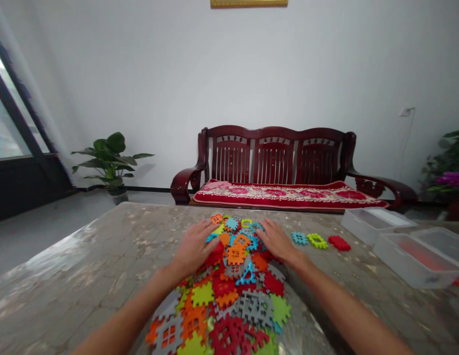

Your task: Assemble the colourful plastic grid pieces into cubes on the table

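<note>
A heap of flat, notched plastic building pieces (233,291) in red, orange, green, grey and blue lies on the marble-patterned table (85,266). My left hand (194,249) rests flat on the heap's left side, fingers stretched out. My right hand (277,241) lies flat on the heap's right side, fingers also spread. Neither hand holds a piece. Three loose pieces sit to the right of the heap: a blue one (299,238), a yellow-green one (317,240) and a red one (339,243).
Two clear plastic bins (373,223) (418,256) stand at the table's right, the nearer one holding red pieces. Beyond the table are a dark wooden bench with a red cushion (288,195), a potted plant (111,162) at left and a flowering plant (451,172) at right.
</note>
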Demonstrator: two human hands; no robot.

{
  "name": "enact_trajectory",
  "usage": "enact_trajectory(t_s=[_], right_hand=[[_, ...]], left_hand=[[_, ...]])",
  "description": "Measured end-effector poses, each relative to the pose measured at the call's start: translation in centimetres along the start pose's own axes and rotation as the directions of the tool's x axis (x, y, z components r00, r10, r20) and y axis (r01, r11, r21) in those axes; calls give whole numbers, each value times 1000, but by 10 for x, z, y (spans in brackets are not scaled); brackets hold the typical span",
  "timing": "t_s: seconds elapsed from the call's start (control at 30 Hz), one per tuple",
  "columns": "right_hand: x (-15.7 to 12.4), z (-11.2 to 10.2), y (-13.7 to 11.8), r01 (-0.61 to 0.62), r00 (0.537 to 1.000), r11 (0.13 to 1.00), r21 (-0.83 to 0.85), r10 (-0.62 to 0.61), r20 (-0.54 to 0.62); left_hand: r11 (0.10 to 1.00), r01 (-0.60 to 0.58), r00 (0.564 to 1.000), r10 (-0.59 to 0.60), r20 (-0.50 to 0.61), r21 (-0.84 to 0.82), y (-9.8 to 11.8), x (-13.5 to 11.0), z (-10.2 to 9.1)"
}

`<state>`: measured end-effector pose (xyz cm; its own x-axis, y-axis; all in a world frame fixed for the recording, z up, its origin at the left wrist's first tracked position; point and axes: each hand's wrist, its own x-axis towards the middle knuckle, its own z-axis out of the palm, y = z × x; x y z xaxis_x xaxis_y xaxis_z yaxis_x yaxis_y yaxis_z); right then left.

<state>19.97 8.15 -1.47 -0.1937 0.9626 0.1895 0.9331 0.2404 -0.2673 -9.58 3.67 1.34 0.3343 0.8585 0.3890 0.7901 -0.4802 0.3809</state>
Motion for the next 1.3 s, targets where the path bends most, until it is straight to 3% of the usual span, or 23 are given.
enact_trajectory(t_s=[0.1, 0.2, 0.43, 0.53, 0.63, 0.77, 0.87, 1.0, 1.3], right_hand=[[27, 7, -7, -43, 997, 993, -111, 49, 51], [39, 13, -14, -74, 989, 987, -144, 91, 119], [25, 11, -18, 27, 994, 999, 30, -29, 101], [6, 0, 5, 31, 1000, 996, 82, -31, -8], [-22, -15, 52, -104, 978, 993, 58, 113, -175], [-66, -34, 124, -404, 864, 912, -76, 353, -360], [-89, -38, 161, -610, 758, 780, -137, 525, -386], [-94, -34, 180, -685, 714, 711, -158, 612, -339], [-81, -31, 200, -711, 700, 665, -227, 641, -315]], left_hand=[[983, 185, 981, -185, 55, 13, -54, 17, 14], [972, 233, 972, -230, 54, -44, -84, 17, 28], [916, 299, 953, -303, 28, -266, -86, 14, 42], [869, 345, 933, -358, 29, -355, -90, 13, 37], [818, 422, 891, -455, 10, -391, -98, 7, 28], [749, 502, 817, -575, -48, -433, -105, -7, 20], [748, 520, 785, -608, -113, -412, -107, -16, 19], [771, 544, 767, -617, -176, -332, -107, -21, 21], [838, 508, 831, -538, -145, -200, -104, -22, 27]])
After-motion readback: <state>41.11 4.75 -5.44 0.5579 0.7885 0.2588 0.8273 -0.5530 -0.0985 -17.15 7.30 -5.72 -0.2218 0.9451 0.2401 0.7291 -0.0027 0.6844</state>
